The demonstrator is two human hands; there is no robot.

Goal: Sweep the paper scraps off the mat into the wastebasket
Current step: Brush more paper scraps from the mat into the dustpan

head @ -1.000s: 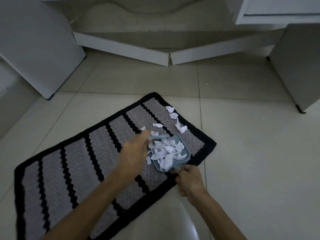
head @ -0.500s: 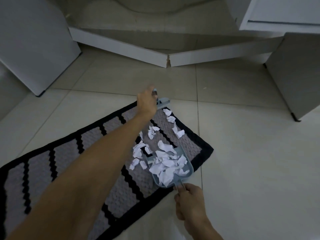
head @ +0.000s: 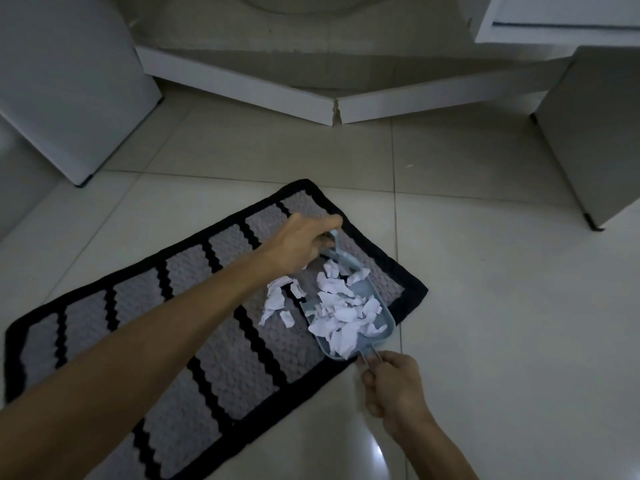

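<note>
A grey mat (head: pixel 194 337) with black stripes and a black border lies on the tiled floor. On its right end rests a small light-blue dustpan (head: pixel 382 315), heaped with white paper scraps (head: pixel 341 311). My right hand (head: pixel 393 388) grips the dustpan's handle at the mat's near edge. My left hand (head: pixel 299 242) is closed on a small light-blue brush (head: pixel 341 254), whose head sits at the dustpan's mouth. A few loose paper scraps (head: pixel 277 301) lie on the mat just left of the dustpan. No wastebasket is in view.
White cabinet panels stand at the left (head: pixel 69 95) and right (head: pixel 592 133). A white kickboard (head: pixel 242 86) runs along the back. Pale floor tiles (head: pixel 502 323) surround the mat.
My left hand drew the brush back from the mat's far corner toward the dustpan, pushing the far scraps into its mouth. The right hand kept hold of the handle.
</note>
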